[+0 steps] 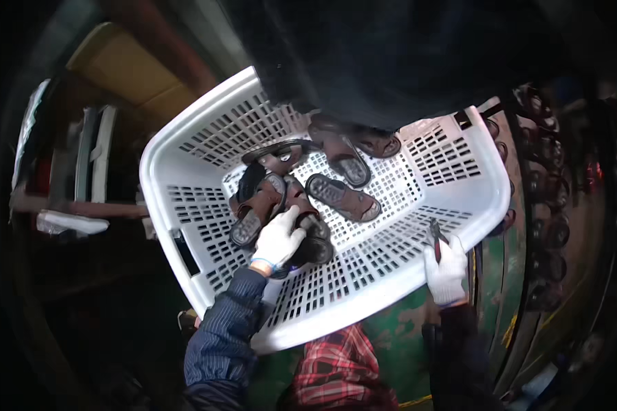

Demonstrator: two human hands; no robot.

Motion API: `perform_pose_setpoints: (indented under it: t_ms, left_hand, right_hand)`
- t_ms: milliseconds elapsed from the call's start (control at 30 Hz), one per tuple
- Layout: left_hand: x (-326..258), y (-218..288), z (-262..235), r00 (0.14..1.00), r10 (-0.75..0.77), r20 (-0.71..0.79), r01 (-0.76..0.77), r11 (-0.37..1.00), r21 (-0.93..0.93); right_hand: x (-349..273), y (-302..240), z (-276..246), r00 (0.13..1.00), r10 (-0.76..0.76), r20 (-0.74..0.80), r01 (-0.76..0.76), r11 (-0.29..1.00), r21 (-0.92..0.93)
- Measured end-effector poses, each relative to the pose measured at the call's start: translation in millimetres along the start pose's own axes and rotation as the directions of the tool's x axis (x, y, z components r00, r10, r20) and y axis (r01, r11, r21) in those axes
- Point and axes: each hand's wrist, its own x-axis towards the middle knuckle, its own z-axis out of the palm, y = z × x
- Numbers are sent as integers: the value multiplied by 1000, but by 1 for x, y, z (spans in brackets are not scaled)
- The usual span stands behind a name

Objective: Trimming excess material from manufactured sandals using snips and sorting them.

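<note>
1. The white plastic basket (185,171) is the landmark; it sits tilted in the view, its slotted floor facing the camera.
2. The left hand (279,240), in a white glove, reaches over the basket's near rim and down to its floor.
3. Its fingers (289,220) are curled onto a brown sandal (307,229) lying sole-up; the sandal sits under and just beyond the fingertips, in the near-left part of the basket floor. The grip looks closed on it, though the glove hides how far the fingers wrap.
4. That sandal's long axis runs from the basket's middle down toward the near rim, its dark rounded end pointing at the rim.
5. Touching it on the left is a second sandal (257,209), also sole-up and roughly parallel.
6. The right hand (447,270), gloved too, rests at the basket's near-right rim, clenched around red-handled pliers (436,236) whose tips point up over the rim into the basket.
7. Further into the basket lie 3 more sandals: 1 (343,197) across the middle and 2 (343,157) near the far wall, partly under a dark garment (391,55).
</note>
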Motion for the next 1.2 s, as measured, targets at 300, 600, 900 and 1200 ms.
perform_pose_setpoints:
  t_ms: [300,600,900,1200]
  left_hand:
    - [285,-61,193,758,-632,-163,634,772,-45]
    - [82,71,68,991,-62,-121,5,907,-422]
    - [-75,242,-54,964,60,260,58,905,-422]
    - [-149,338,-79,800,552,235,-390,775,-497]
  right_hand:
    - [11,32,36,996,-18,-83,9,994,-107]
    - [36,15,11,969,158,189,-152,987,-47]
    - [-34,-54,-51,922,300,243,-386,679,624]
    - [-111,-33,-137,752,-67,656,-504,-699,507]
